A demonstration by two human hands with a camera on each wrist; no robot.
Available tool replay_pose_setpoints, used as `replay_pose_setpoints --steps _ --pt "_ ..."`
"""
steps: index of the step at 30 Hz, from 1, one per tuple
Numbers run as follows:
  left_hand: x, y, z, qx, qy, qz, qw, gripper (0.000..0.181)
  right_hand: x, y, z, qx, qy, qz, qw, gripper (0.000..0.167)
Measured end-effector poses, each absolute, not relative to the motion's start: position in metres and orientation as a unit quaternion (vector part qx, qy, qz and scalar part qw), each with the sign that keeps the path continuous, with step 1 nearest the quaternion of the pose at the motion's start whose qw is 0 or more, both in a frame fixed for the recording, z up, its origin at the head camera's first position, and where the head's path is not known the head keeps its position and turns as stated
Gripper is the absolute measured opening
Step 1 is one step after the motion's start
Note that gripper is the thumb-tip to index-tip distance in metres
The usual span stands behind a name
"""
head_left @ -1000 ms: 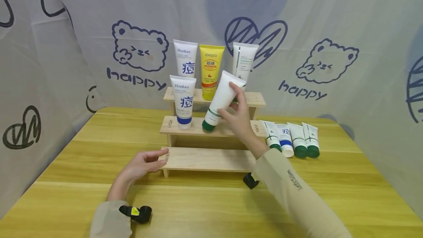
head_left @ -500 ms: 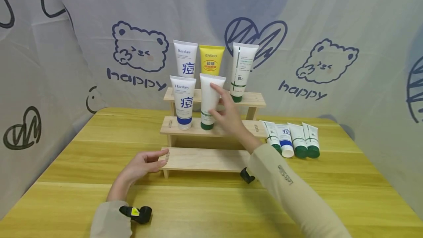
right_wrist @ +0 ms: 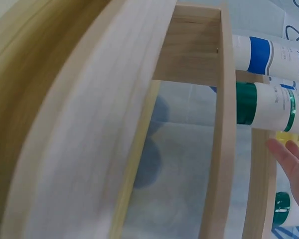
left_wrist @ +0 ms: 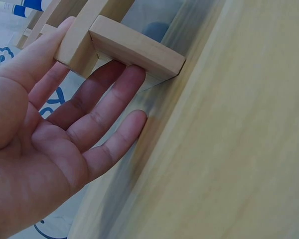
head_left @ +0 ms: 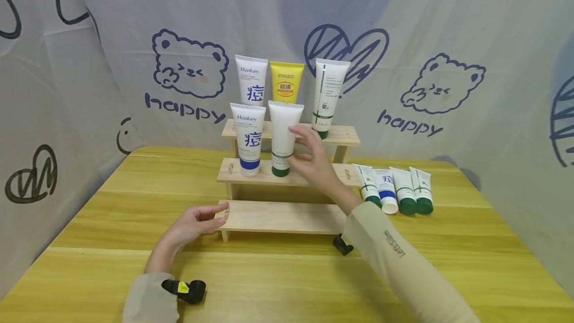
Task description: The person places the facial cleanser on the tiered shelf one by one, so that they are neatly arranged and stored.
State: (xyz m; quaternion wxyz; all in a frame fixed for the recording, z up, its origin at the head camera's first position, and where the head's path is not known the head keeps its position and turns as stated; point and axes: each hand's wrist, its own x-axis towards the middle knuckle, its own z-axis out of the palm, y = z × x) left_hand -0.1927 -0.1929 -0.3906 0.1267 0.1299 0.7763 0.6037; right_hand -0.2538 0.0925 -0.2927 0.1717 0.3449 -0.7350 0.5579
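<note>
I see the right hand [head_left: 316, 158] at the green-capped tube [head_left: 281, 136], fingertips against its right edge, not wrapped round it. Tube's upright on the middle shelf [head_left: 265, 177], just beside the blue-banded tube [head_left: 249, 136]. Left hand [head_left: 193, 222] touches the left end of the lowest shelf [head_left: 282, 216] (can't tell if it's gripping).

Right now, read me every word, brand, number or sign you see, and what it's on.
"Hankey": top-left tube, middle-left tube.
"痘": same two, plus lying blue-banded tube.
"ENSEO": yellow tube.
"硫磺": yellow tube.
"happy", twice: backdrop.
"LetsSlim": right sleeve.
Too small or blurred: all other print, including on the white tube at the right hand.
</note>
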Motion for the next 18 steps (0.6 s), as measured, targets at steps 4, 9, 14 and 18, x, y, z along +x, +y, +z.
replay_pose_setpoints --steps 4,9,14,18 --pt "-0.193 -0.193 -0.390 0.126 0.777 0.604 0.126 0.051 -0.243 0.100 -0.294 0.345 -0.730 0.561 0.183 0.054" --pt "-0.195 -0.193 -0.391 0.125 0.776 0.605 0.127 0.051 -0.227 0.109 -0.295 0.349 -0.726 0.557 0.200 0.044" --pt "-0.194 -0.193 -0.391 0.128 0.777 0.603 0.125 0.051 -0.219 0.114 -0.299 0.343 -0.727 0.559 0.206 0.031" --pt "-0.194 -0.193 -0.392 0.127 0.778 0.602 0.127 0.051 -0.212 0.119 -0.302 0.326 -0.740 0.557 0.192 0.023"
